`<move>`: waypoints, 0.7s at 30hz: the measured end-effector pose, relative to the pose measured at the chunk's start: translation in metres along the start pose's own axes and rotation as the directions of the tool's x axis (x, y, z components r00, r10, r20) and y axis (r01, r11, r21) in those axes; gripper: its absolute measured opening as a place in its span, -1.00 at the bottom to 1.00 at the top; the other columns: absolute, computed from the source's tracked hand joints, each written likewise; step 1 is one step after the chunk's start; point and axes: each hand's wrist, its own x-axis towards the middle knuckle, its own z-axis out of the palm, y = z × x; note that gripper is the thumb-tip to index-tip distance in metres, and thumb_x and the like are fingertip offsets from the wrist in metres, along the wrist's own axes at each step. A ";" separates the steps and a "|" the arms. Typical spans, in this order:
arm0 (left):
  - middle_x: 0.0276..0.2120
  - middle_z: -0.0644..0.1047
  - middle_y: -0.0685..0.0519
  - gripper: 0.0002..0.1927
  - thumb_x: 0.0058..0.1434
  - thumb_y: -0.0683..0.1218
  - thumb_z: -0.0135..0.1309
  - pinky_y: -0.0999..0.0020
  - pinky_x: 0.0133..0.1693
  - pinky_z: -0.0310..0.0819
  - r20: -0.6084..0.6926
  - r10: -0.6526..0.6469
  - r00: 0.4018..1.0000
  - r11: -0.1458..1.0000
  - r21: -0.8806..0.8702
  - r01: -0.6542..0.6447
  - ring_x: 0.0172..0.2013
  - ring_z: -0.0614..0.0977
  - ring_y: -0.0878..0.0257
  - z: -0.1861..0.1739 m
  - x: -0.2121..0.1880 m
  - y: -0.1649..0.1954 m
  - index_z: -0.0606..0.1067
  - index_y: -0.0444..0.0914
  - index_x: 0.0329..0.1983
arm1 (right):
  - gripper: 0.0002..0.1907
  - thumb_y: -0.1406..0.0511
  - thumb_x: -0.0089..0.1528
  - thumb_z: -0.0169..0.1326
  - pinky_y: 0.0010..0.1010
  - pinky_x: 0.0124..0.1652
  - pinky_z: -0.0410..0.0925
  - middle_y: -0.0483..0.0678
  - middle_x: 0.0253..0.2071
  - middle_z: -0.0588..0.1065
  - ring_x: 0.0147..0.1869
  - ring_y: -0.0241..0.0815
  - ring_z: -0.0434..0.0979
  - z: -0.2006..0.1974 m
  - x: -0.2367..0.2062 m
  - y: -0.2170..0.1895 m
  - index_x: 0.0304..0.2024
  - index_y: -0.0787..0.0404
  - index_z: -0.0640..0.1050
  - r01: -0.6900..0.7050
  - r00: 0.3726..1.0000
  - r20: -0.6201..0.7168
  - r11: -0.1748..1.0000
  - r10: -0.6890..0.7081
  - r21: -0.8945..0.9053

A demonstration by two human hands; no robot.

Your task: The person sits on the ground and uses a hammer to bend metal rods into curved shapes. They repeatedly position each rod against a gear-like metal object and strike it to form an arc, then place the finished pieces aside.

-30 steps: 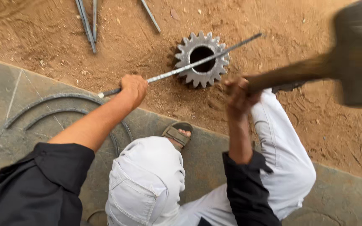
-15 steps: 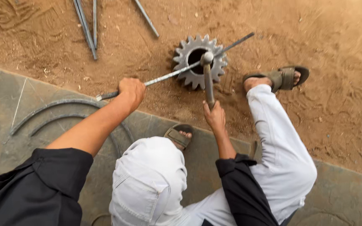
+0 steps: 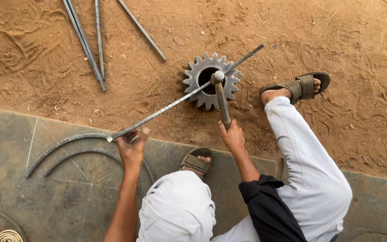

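- My right hand is closed tight around the wooden handle of a hammer.
- The hammer head sits right on a long thin metal rod, at the spot where the rod crosses a big gear.
- My left hand is at the near end of the rod. The fingers curl around it, but the hand is a bit blurry, so I cannot tell how tight the hold is.
- The rod lies slanted. Its far end pokes out past the gear, and its near end reaches over the edge of a grey metal plate.
- The gear lies flat on the sandy ground. It has pointy teeth all round and a dark hole in the middle.
- I squat over the plate in white trousers. One sandal is out on the sand to the right of the gear. The other sandal is on the plate between my two arms.
- Two curved metal strips lie on the plate near my left hand.
- More straight rods lie on the sand, well apart from the gear.
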 end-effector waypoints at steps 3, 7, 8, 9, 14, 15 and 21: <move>-0.42 0.53 -0.05 -0.65 0.29 0.04 0.32 0.13 -0.23 0.45 0.005 -0.181 0.983 0.847 -0.507 0.159 -0.38 0.55 0.16 0.018 0.024 -0.025 0.52 -0.33 -0.31 | -0.41 -0.13 0.31 0.03 0.13 -0.16 0.44 0.32 -0.35 0.57 -0.20 0.33 0.62 0.005 0.003 0.003 -0.11 0.30 0.44 0.020 1.000 -0.004 1.000 -0.020 -0.022; -0.54 0.42 0.06 -0.61 0.40 0.05 0.20 0.13 -0.16 0.59 -0.014 -0.170 0.985 0.561 -0.823 0.085 -0.44 0.56 0.23 0.052 0.060 -0.037 0.38 -0.19 -0.46 | -0.44 -0.10 0.26 0.08 0.05 -0.23 0.44 0.23 -0.40 0.57 -0.29 0.19 0.63 0.008 0.005 0.003 -0.13 0.28 0.49 0.019 1.000 -0.006 0.996 -0.019 0.088; -0.67 0.35 0.10 -0.51 0.41 0.07 0.15 0.13 -0.23 0.62 0.026 -0.268 0.963 0.497 -0.853 0.161 -0.55 0.52 0.26 0.057 0.061 -0.039 0.32 -0.15 -0.61 | -0.45 -0.09 0.24 0.11 0.02 -0.26 0.44 0.20 -0.42 0.57 -0.31 0.14 0.61 0.007 0.005 0.000 -0.14 0.27 0.51 0.015 1.000 0.004 0.994 -0.015 0.110; -0.69 0.32 0.11 -0.49 0.42 0.07 0.12 0.13 -0.29 0.61 0.009 -0.259 0.966 0.510 -0.848 0.145 -0.60 0.50 0.25 0.061 0.063 -0.042 0.29 -0.14 -0.63 | -0.48 -0.05 0.22 0.13 -0.04 -0.34 0.43 0.14 -0.44 0.55 -0.38 0.05 0.59 0.007 0.003 -0.003 -0.11 0.27 0.50 -0.052 0.998 0.055 0.977 0.041 0.205; -0.71 0.24 0.13 -0.47 0.48 0.09 0.00 0.12 -0.42 0.57 -0.058 -0.208 0.976 0.484 -0.874 0.051 -0.66 0.40 0.26 0.071 0.066 -0.063 0.24 -0.15 -0.62 | -0.53 0.03 0.21 0.13 -0.35 -0.62 0.39 -0.14 -0.50 0.45 -0.58 -0.31 0.44 0.001 -0.004 -0.030 -0.07 0.26 0.48 -0.171 0.985 0.073 0.909 0.155 0.381; -0.70 0.24 0.12 -0.47 0.50 0.10 -0.03 0.12 -0.41 0.57 -0.070 -0.173 0.983 0.491 -0.871 0.024 -0.66 0.40 0.27 0.072 0.066 -0.066 0.23 -0.15 -0.61 | -0.53 0.01 0.22 0.15 -0.36 -0.61 0.38 -0.13 -0.50 0.45 -0.57 -0.32 0.45 -0.007 -0.010 -0.039 -0.09 0.26 0.49 -0.137 0.990 0.033 0.904 0.135 0.405; -0.67 0.24 0.10 -0.47 0.53 0.10 -0.09 0.14 -0.44 0.55 -0.099 -0.119 0.988 0.548 -0.836 -0.018 -0.64 0.39 0.27 0.070 0.064 -0.066 0.23 -0.18 -0.59 | -0.52 -0.04 0.36 0.05 -0.45 -0.54 0.47 -0.15 -0.46 0.47 -0.51 -0.35 0.52 -0.106 -0.054 -0.105 -0.06 0.24 0.43 0.411 0.903 -0.376 0.668 -0.206 0.620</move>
